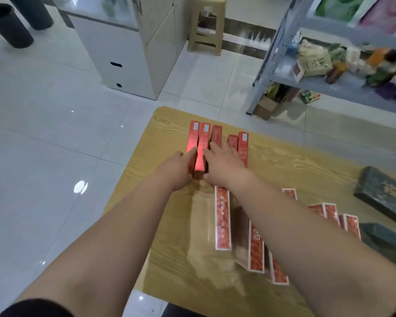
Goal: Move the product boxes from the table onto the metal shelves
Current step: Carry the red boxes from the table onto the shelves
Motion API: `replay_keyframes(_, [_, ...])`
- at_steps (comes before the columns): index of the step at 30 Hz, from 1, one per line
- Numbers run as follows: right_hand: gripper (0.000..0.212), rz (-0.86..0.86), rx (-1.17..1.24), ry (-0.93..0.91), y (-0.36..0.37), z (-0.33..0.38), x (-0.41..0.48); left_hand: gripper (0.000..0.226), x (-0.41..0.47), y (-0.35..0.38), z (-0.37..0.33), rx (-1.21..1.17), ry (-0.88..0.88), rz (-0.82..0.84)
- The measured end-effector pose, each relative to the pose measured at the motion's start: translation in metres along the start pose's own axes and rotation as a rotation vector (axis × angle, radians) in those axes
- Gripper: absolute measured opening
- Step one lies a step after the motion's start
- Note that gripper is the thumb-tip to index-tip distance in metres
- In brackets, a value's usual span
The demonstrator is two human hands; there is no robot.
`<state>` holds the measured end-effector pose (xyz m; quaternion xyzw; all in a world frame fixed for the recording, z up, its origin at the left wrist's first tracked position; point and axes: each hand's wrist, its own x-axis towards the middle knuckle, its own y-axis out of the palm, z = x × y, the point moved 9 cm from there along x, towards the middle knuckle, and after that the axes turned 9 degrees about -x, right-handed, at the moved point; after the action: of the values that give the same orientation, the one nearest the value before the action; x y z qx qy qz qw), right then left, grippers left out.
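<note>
Head view: the red boxes [202, 143] stand at the worktop's [174, 225] far end, with patterned boxes [223, 220] nearer. The metal shelves [284, 72] stand well apart, so most of the transfer is judged outstanding. The left hand [178, 168] presses straight fingers against the red boxes. The right hand [224, 163] lies over them, grip undeterminable.

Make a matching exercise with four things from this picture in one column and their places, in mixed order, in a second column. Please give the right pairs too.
Things
1. plain red boxes
2. white-bordered red boxes
3. dark green boxes
4. beige stool

Places
A. on the floor, beside the white cabinet
B. at the right edge of the table
C. on the far part of the table, between the left hand and the right hand
D. on the near part of the table, partly under the right forearm

Pairs: 1-C, 2-D, 3-B, 4-A
</note>
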<state>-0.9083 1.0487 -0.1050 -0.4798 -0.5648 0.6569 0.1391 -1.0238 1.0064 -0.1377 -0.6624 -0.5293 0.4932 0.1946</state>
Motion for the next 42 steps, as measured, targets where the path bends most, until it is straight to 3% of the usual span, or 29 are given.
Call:
replay_keyframes(4, [0.089,0.061,-0.01,0.032,0.015,0.004,0.016,0.089,0.014,0.012,0.004,0.0,0.046,0.023])
replay_keyframes(10, [0.079,-0.035,-0.045,0.04,0.0,0.015,0.025,0.072,0.007,0.01,0.018,-0.09,0.057,-0.069])
replay_keyframes(16, [0.06,-0.103,-0.014,-0.052,-0.005,0.041,0.013,0.063,-0.036,0.014,0.027,-0.221,0.04,-0.114])
replay_keyframes(19, [0.043,-0.035,0.06,-0.099,-0.003,0.06,0.003,0.062,-0.063,0.015,0.031,-0.321,-0.019,-0.176])
replay_keyframes(22, [0.018,0.074,0.302,-0.096,-0.005,0.077,-0.017,0.059,-0.092,0.023,0.043,-0.613,-0.071,-0.258])
replay_keyframes(25, [0.03,0.133,0.516,-0.067,-0.002,0.088,-0.037,0.057,-0.124,0.036,0.056,-0.92,-0.162,-0.313])
replay_keyframes(29, [0.052,0.217,0.706,0.002,0.035,0.113,-0.066,0.052,-0.169,0.065,0.066,-1.128,-0.263,-0.328])
replay_keyframes(34, [0.047,0.36,0.827,-0.043,0.171,0.15,-0.079,0.069,-0.254,0.11,0.065,-1.096,-0.418,-0.297])
replay_keyframes(38, [0.078,0.277,0.766,-0.145,0.151,0.138,-0.189,0.082,-0.308,0.162,0.043,-1.119,-0.499,-0.236])
replay_keyframes(42, [0.107,0.286,0.652,-0.156,0.174,0.117,-0.232,0.075,-0.319,0.204,0.019,-1.113,-0.496,-0.159])
